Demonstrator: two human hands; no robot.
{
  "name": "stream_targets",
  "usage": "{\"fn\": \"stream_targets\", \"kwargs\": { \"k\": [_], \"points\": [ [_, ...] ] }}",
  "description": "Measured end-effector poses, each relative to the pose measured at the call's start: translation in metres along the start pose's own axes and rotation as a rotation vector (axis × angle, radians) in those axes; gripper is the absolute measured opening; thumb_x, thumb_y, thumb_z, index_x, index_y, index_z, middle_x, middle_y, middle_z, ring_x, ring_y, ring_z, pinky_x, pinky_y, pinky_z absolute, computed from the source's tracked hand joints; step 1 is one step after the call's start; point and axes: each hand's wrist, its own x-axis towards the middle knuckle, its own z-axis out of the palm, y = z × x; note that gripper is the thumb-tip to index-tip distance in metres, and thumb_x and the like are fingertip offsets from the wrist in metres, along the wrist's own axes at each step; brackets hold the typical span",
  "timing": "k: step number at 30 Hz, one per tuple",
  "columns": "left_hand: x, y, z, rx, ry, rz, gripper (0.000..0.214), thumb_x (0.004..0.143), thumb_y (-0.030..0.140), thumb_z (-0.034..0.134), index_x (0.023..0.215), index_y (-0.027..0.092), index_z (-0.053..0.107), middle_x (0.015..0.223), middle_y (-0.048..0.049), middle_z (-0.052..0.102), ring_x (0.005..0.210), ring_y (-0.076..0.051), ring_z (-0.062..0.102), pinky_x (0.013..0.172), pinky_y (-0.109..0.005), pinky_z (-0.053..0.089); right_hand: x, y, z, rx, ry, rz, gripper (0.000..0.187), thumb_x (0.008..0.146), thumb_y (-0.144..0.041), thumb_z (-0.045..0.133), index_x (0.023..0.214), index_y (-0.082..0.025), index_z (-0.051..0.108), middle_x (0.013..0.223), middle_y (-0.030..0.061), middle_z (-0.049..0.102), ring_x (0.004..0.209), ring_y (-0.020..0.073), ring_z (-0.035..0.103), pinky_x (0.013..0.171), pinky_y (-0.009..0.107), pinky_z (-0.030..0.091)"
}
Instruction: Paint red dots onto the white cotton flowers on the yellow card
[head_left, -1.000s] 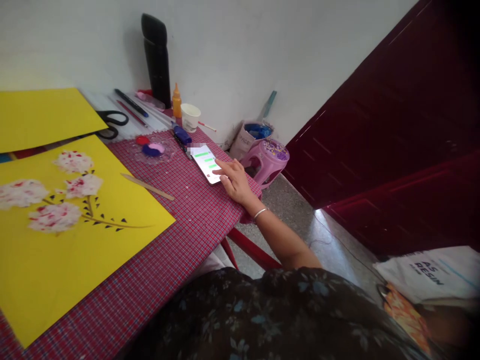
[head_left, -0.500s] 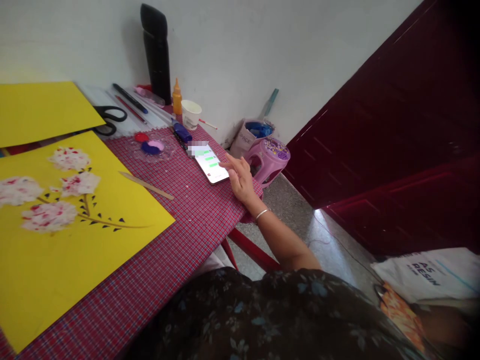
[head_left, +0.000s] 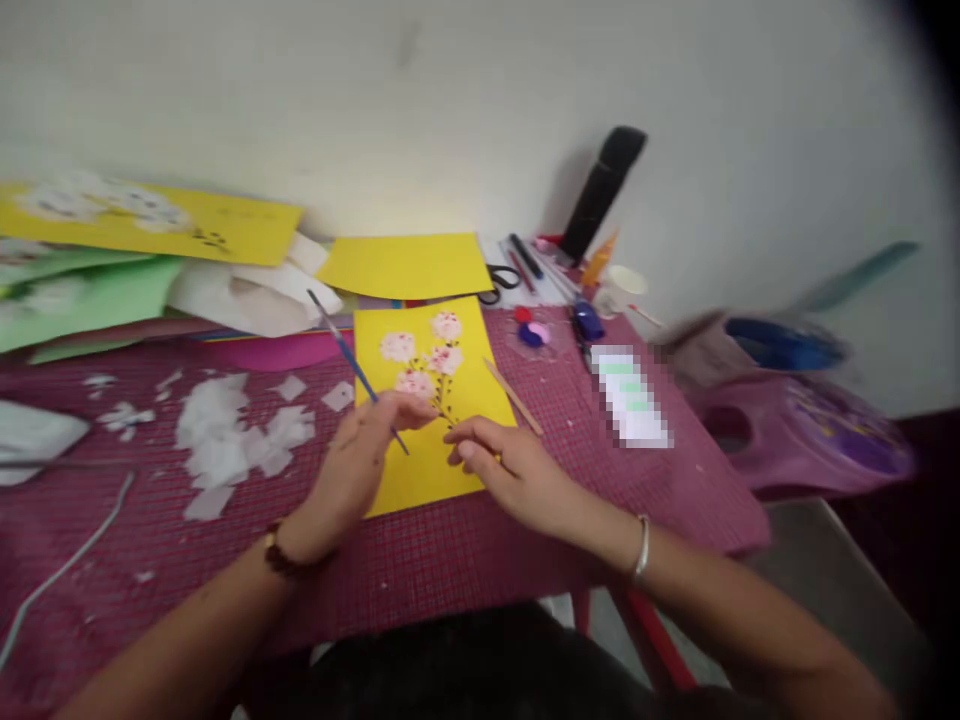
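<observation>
**Left hand (head_left: 352,465) pinches a thin blue-handled paintbrush (head_left: 352,362) over a flowered yellow paper sheet (head_left: 472,395)**

The yellow paper sheet lies flat on the red checked tablecloth (head_left: 450,560), directly in front of the person and near the table's front edge. Its upper half carries a painted spray of pale pink-and-white blossoms on a thin dark stem with small dark leaves. The lower half is plain yellow.

The left hand's fingers are closed around the paintbrush close to its lower end. The handle slants up and away to the left, and the tip sits near the lowest blossom. The right hand (head_left: 517,470) rests on the sheet's lower right part with its fingers loosely stretched and nothing in them. Its fingertips point towards the stem. A light wooden stick (head_left: 514,397) lies across the sheet's right edge, just beyond that hand.

The whole view is smeared by motion. The bristles cannot be made out, nor whether the tip touches the paper. The two hands cover parts of the sheet's lower half. The flat phone (head_left: 630,393) to the right is pixelated, so its screen is unreadable. The pink plastic stool (head_left: 810,440) past the table's right end is only a blur. Torn white paper scraps (head_left: 225,435) lie to the left of the sheet, their outlines soft.
</observation>
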Motion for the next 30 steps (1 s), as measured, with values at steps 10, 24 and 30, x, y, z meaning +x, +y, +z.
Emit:
{"fn": "stream_targets", "kwargs": {
  "k": [10, 24, 30],
  "points": [
    [-0.027, 0.01, 0.015, 0.064, -0.248, -0.012, 0.053, 0.11, 0.062, 0.042, 0.121, 0.024, 0.077, 0.123, -0.0034, 0.076, 0.119, -0.01, 0.069, 0.107, -0.019, 0.052, 0.001, 0.014, 0.025, 0.319, -0.23, 0.042, 0.025, 0.105, -0.046, 0.054, 0.108, -0.023, 0.065, 0.082, -0.0001, 0.064, 0.073, 0.0154, 0.061, 0.07, 0.031, 0.049],
    [-0.012, 0.003, 0.011, -0.075, 0.021, -0.115, 0.037, 0.086, 0.056, 0.076, 0.085, 0.018, 0.077, 0.086, -0.0032, 0.074, 0.079, -0.011, 0.066, 0.075, -0.019, 0.053, -0.002, 0.019, 0.025, 0.506, -0.326, 0.244, 0.03, 0.104, -0.047, 0.052, 0.095, -0.021, 0.064, 0.06, -0.0087, 0.046, 0.052, 0.0096, 0.045, 0.055, 0.024, 0.041],
    [-0.009, 0.003, 0.014, 0.014, 0.061, -0.155, 0.045, 0.079, 0.059, 0.075, 0.066, 0.016, 0.066, 0.064, -0.0029, 0.06, 0.063, -0.011, 0.052, 0.06, -0.023, 0.042, -0.002, 0.024, 0.023, 0.541, -0.304, 0.248, 0.035, 0.103, -0.054, 0.057, 0.103, -0.021, 0.068, 0.06, -0.0097, 0.046, 0.051, 0.0087, 0.043, 0.055, 0.024, 0.041]
  ]
}}
